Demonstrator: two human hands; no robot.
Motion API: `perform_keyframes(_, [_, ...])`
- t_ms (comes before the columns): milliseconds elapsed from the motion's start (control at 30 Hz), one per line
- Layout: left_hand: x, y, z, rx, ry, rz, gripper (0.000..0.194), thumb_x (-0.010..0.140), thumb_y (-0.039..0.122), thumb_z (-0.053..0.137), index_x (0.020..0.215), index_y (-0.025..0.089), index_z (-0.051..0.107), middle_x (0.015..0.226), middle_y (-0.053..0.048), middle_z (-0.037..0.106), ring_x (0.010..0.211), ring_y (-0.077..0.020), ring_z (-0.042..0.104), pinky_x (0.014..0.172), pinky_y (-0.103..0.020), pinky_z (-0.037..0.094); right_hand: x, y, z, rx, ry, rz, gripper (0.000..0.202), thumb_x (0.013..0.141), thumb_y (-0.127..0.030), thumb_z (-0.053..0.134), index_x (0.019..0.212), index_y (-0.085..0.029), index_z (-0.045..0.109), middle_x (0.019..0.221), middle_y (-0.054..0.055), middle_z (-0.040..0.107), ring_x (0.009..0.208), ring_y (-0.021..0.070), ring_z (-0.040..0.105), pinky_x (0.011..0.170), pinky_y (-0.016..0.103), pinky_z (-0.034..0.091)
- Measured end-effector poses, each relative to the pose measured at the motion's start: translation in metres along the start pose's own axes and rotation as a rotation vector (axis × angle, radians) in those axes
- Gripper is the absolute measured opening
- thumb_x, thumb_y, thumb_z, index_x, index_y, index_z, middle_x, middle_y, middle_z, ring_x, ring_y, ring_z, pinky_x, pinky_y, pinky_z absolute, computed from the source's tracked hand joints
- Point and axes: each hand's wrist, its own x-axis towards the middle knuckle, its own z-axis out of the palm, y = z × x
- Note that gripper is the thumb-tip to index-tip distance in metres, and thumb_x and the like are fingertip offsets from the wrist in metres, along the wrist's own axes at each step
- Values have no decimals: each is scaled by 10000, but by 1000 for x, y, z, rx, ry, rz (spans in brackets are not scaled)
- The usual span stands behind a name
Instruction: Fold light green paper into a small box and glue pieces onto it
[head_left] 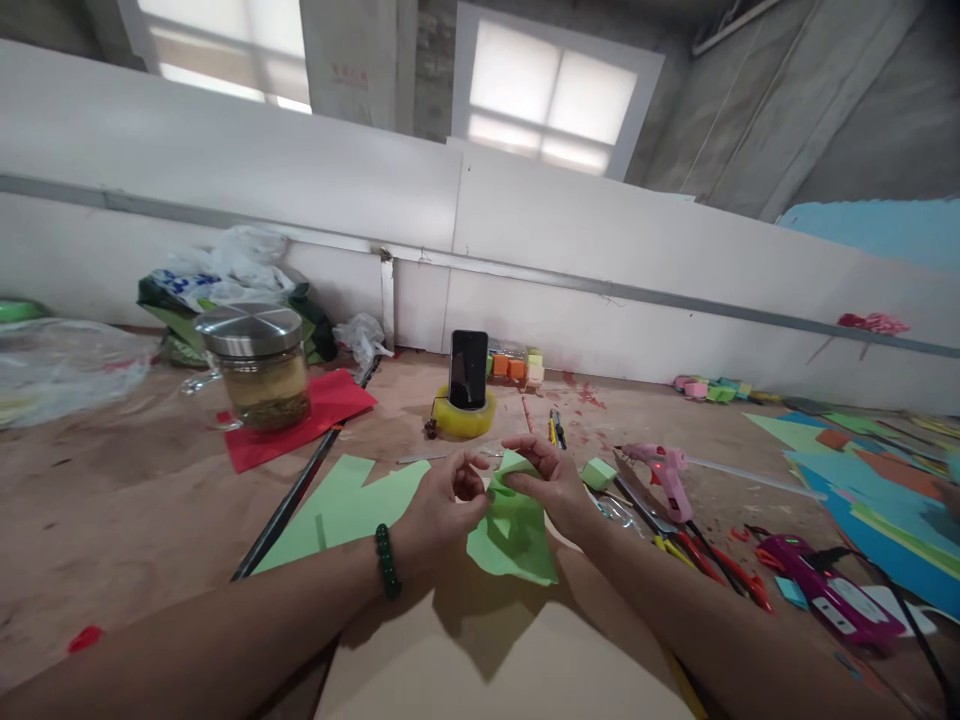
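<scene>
In the middle of the view, a crumpled piece of light green paper (514,540) hangs above a pale board (495,665). My right hand (559,490) grips its upper part, thumb in front and fingers behind. At the paper's left edge, my left hand (448,500) is closed, thumb and fingertips pinched on it; a green bead bracelet (387,562) circles that wrist. Flat green sheets (360,510) with cut edges lie to the left of my hands. A small folded green paper box (598,473) sits just beyond my right hand.
A lidded glass mug of tea (266,385) stands on red paper at left. Ahead, a phone (469,370) leans upright in a yellow tape roll (465,415). To the right lie a pink glue gun (664,470), pliers (675,548), a purple tool (829,590) and coloured sheets (870,480).
</scene>
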Motion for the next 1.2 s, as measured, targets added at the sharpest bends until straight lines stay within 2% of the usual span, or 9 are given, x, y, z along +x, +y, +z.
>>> perform_keyframes(167, [2,-5,0,-93,-70,-92,157,601,263,688,626,152,580,599,9,584,557,-107,508,535,-219,414,-2,-1,-3,-70,-29,-36,363,639,-294,767,956,-201,619,735,-19,624,648,121,564,596,233,446])
perform_keyframes(300, [5,-8,-2,-115,-57,-106,158,595,271,681,648,154,588,597,13,590,541,-105,507,529,-222,415,-2,-4,-6,-320,-75,-94,429,627,-267,766,1030,-207,632,791,-14,622,692,143,565,621,245,446])
perform_keyframes(500, [6,-11,-4,-114,-56,-100,132,590,203,675,668,154,581,583,33,561,537,-98,490,524,-214,398,-3,-6,-3,-536,-74,-219,266,665,-187,692,929,-202,653,820,-4,648,732,165,579,678,262,459])
perform_keyframes(600, [4,-8,-3,-21,-26,-52,149,599,163,640,733,164,576,586,47,546,539,-102,487,525,-215,394,-7,-4,-1,-527,-110,-214,340,687,-172,671,1022,-211,633,921,18,664,796,178,596,710,270,468])
perform_keyframes(767, [-4,0,0,264,24,174,188,613,101,556,776,194,562,604,55,541,565,-111,507,570,-224,409,-11,-7,-3,-451,-175,-185,498,714,-232,690,1192,-228,551,1102,56,626,878,202,603,737,290,481])
perform_keyframes(900, [-5,2,0,312,67,216,196,629,128,539,805,208,569,622,46,587,596,-128,548,625,-249,437,-8,-12,-7,-437,-177,-216,365,718,-283,682,1066,-209,602,945,35,620,868,199,580,741,285,463])
perform_keyframes(1000, [-2,0,-2,290,129,145,173,626,177,555,796,203,575,616,34,609,594,-142,565,624,-265,443,-5,-8,-6,-420,-87,-233,104,746,-283,637,791,-201,591,725,-6,553,690,148,518,637,248,429])
perform_keyframes(1067, [-1,-3,-2,270,127,109,121,620,197,563,740,201,578,608,26,613,586,-144,561,607,-262,442,-5,-3,-6,-443,5,-239,148,753,-291,638,680,-202,545,630,-26,487,598,124,447,565,233,390])
perform_keyframes(1200, [-1,-5,-2,265,65,94,56,652,237,564,613,197,571,579,18,616,576,-142,546,572,-244,433,-5,2,-7,-433,97,-248,170,754,-342,660,696,-207,576,626,-13,509,599,134,448,521,231,376])
